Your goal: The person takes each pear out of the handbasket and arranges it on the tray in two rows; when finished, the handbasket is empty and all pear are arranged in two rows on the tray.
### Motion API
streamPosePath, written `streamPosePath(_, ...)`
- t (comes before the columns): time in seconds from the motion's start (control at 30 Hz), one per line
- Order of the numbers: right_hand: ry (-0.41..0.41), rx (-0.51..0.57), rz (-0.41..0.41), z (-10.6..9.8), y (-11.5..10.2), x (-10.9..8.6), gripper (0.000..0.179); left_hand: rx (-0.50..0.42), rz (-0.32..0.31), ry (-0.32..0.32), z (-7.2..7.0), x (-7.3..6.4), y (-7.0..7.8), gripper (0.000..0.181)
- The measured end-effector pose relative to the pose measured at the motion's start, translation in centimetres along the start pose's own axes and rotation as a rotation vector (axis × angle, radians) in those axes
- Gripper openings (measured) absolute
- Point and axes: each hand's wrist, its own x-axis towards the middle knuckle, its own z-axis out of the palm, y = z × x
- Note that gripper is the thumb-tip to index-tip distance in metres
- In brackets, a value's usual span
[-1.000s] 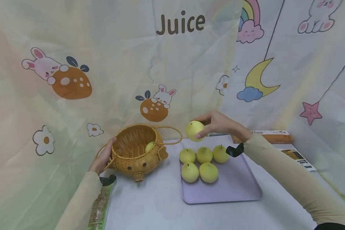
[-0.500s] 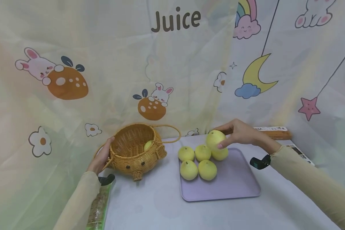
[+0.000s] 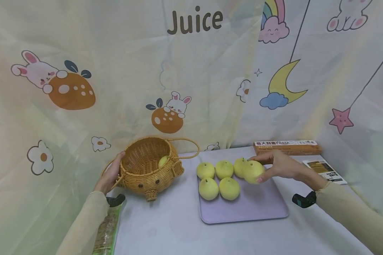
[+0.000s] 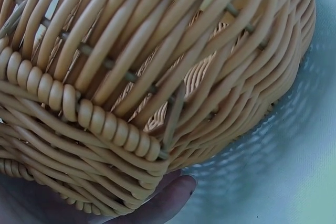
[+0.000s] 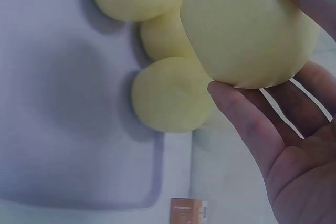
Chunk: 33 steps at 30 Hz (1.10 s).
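Right hand [image 3: 283, 165]: thumb and fingers partly spread, pinching 1 held fruit [image 3: 254, 173]; round, smooth, matte, pale yellow-green. Below it: tray [image 3: 252, 208], lilac, flat, low rim, rounded corners. To that hand's left: 5 tray fruits [image 3: 229, 188], rows of 3 and 2. Contact between the held fruit and its nearest neighbour: cannot be told.

Left hand [image 3: 111, 174]: holds the side of 1 basket [image 3: 146, 182]; most fingers hidden, their exact closure unclear. Basket: round, golden wicker, 2 dark eyes, stubby snout, thin loop handles; 1 basket fruit [image 3: 162, 161] inside.

Behind the right hand: brown carton [image 3: 287, 148], long, rectangular.

Left wrist view only: openwork rods, coiled binding, 1 digit under a woven lobe, dappled shadow on the worktop [image 4: 294, 171]. Right wrist view only: gaps between the gripping fingers; a soft shadow on the tray.
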Motion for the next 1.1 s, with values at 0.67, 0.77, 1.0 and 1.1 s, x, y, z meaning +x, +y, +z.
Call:
streamPosePath(0.67,0.051,0.046,0.098,4.2,4.7,-1.2,0.070,0.010,0.004,0.008,-0.2,-0.1,0.0,0.101)
streamPosePath(0.77,0.054,0.049,0.089,4.3,5.0,-1.0,0.065,0.012,0.014,0.003,-0.4,-0.1,0.0,0.100)
streamPosePath(1.0,0.056,0.062,0.075,5.3,5.8,-0.7,0.063,-0.013,0.012,-0.001,-0.2,-0.1,-0.1,0.098)
streamPosePath(1.1,0.061,0.055,0.081,5.5,6.0,-0.5,0.063,-0.006,0.008,-0.003,-0.1,-0.1,-0.2,0.100)
